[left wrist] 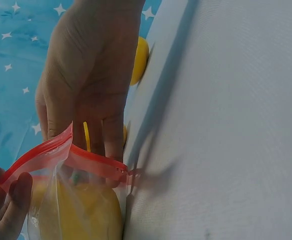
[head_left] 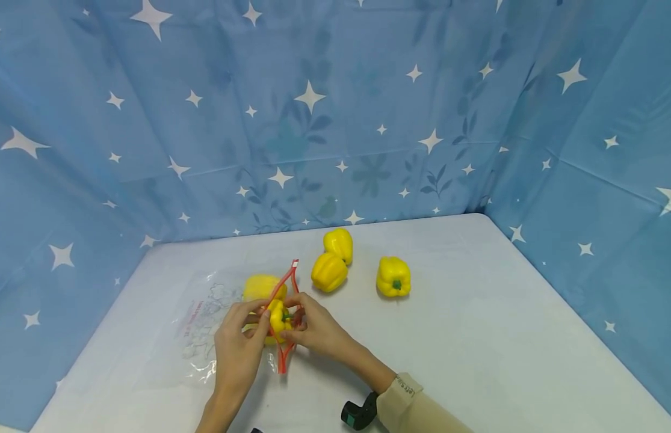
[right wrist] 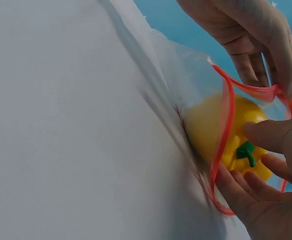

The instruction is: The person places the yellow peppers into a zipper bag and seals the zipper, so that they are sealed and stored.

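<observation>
My left hand (head_left: 240,334) pinches the red zip rim of a clear zip-lock bag (head_left: 205,325), which lies on its side with its mouth facing right. At that mouth, my right hand (head_left: 319,328) holds a yellow bell pepper (right wrist: 241,135) between thumb and fingers, its green stem facing out. The right fingertips reach inside the red rim (right wrist: 229,115). Another yellow bell pepper (head_left: 259,287) shows through the plastic farther in. Part of the pepper at the mouth is hidden behind the fingers.
Two yellow bell peppers, a rear one (head_left: 338,243) and a nearer one (head_left: 329,272), touch behind the bag. Another bell pepper (head_left: 393,277) stands apart to their right. A black device (head_left: 358,415) sits at the right wrist. Blue star-patterned curtains (head_left: 313,120) border the white table (head_left: 476,337).
</observation>
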A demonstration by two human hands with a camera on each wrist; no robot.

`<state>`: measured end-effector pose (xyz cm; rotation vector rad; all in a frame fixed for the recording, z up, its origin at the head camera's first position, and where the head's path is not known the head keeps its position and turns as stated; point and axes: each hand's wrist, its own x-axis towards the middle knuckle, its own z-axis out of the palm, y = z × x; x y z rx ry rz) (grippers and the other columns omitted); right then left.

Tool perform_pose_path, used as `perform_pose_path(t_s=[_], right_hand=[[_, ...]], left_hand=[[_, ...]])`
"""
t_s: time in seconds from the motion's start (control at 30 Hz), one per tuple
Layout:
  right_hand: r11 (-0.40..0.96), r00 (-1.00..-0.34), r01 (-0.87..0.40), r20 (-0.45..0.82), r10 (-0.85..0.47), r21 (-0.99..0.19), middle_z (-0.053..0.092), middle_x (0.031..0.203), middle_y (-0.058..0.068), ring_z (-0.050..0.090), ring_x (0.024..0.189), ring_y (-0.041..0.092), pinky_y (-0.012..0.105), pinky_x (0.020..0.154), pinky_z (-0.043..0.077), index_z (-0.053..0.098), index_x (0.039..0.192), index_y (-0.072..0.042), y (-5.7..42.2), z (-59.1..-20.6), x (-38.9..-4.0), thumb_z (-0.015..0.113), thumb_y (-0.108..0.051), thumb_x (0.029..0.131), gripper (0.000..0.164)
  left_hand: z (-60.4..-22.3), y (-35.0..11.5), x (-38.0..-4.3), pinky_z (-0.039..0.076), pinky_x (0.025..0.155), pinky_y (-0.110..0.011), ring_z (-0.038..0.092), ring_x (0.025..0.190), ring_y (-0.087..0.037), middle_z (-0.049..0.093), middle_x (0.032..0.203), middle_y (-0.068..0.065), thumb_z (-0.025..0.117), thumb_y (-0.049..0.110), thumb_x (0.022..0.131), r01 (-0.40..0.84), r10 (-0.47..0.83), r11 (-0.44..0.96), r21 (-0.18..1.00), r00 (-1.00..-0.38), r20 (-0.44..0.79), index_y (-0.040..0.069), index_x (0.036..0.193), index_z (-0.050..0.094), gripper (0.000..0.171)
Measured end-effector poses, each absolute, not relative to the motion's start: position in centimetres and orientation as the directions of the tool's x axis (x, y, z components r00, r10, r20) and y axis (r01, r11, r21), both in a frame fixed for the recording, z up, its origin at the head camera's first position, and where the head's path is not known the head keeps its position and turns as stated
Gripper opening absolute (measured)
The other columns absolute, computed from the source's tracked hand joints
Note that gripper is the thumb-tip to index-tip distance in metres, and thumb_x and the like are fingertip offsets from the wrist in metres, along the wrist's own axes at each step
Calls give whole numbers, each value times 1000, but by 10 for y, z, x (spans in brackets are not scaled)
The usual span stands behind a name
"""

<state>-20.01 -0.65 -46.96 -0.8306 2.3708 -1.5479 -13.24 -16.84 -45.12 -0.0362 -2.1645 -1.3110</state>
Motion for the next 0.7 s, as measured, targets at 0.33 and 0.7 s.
perform_pose_path(t_s=[0.33, 0.7], right_hand=[[227, -801, -348, 163, -576, -909, 63, 136, 13, 66, 115, 29, 16, 90, 54, 57, 137, -5, -9, -473, -194, 68, -8, 99, 40], [197, -733, -337, 126, -668, -921, 63, 146, 7, 63, 132, 26, 22, 108, 52, 56, 148, -12, -10, -471, -193, 60, -7, 103, 45]], left_hand=[[-454, -167, -133, 64, 67, -21, 74, 87, -26, 67, 101, -8, 73, -11, 90, 339, -259, 480, 809, -827, 499, 1, 112, 75, 25], [-453, -167, -131, 63, 66, -21, 73, 89, -23, 69, 104, -7, 73, -6, 93, 317, -258, 517, 795, -828, 497, 2, 113, 75, 22]])
